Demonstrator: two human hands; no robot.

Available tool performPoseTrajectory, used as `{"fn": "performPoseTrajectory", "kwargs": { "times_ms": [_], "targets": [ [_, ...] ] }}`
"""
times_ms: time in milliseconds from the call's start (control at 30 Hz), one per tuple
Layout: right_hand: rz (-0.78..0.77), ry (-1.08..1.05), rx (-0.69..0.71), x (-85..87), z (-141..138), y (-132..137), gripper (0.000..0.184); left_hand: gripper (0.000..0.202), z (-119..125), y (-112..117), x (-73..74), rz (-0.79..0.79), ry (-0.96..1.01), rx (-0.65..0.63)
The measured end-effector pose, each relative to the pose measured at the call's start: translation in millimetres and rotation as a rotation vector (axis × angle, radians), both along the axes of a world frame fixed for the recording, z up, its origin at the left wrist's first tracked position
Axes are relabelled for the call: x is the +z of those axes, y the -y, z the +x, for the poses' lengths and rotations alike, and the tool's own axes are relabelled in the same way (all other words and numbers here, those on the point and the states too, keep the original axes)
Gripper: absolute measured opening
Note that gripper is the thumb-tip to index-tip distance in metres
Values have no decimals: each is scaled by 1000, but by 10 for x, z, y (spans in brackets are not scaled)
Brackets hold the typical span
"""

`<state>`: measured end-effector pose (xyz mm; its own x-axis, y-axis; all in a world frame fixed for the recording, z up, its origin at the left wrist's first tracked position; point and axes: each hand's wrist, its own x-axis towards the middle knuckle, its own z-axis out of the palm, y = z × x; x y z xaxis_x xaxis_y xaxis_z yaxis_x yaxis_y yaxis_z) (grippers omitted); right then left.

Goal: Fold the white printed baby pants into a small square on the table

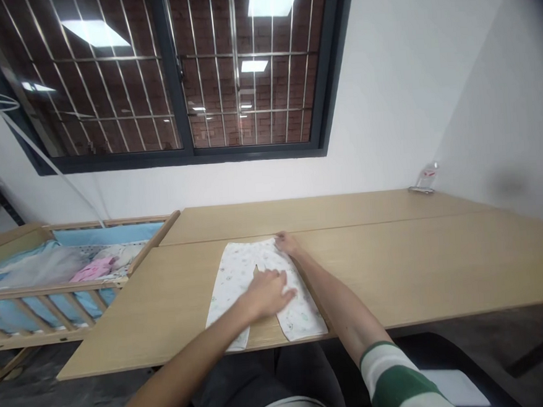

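Observation:
A small pair of white baby pants [228, 287] with a scattered print lies flat on the wooden table, waistband toward the wall and legs toward me. My left hand [271, 291] reaches across the crotch onto the right-hand leg, palm down, thumb and fingers apart and slightly blurred. At the waistband's far right corner, my right hand [285, 243] has its fingers closed on the cloth edge. Part of the pants is hidden under my left hand and wrist.
The pale wooden table [419, 261] has a seam across it. A clear bottle [428, 174] stands by a flat object at its far right corner. To the left is a wooden crib [56, 311] holding bedding and a pink cloth [94, 268]. A barred window [183, 79] is ahead.

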<state>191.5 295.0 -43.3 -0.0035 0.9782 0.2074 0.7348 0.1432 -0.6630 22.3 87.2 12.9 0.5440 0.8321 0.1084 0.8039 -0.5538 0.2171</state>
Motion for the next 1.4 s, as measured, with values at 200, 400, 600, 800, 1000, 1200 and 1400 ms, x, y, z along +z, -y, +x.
{"fn": "performPoseTrajectory", "kwargs": {
  "times_ms": [200,400,600,800,1000,1200,1400],
  "targets": [
    [-67,-68,-121,-12,13,-28,33,51,592,761,-197,-121,33,-97],
    [-105,-63,-115,6,16,-31,19,43,640,687,-228,-191,49,-37],
    [-155,-25,-81,92,30,-7,18,39,616,654,-162,-208,41,-36],
    [-202,25,-37,292,-2,42,22,24,491,723,-63,-186,133,8],
    [-190,-20,46,573,-261,92,26,16,176,838,-38,-283,638,135],
    [-175,-45,113,759,-753,92,29,24,-346,948,-49,-508,1089,100],
    [-159,-55,93,705,-1282,93,22,31,-884,1073,-134,-475,1112,214]
  ]
}}
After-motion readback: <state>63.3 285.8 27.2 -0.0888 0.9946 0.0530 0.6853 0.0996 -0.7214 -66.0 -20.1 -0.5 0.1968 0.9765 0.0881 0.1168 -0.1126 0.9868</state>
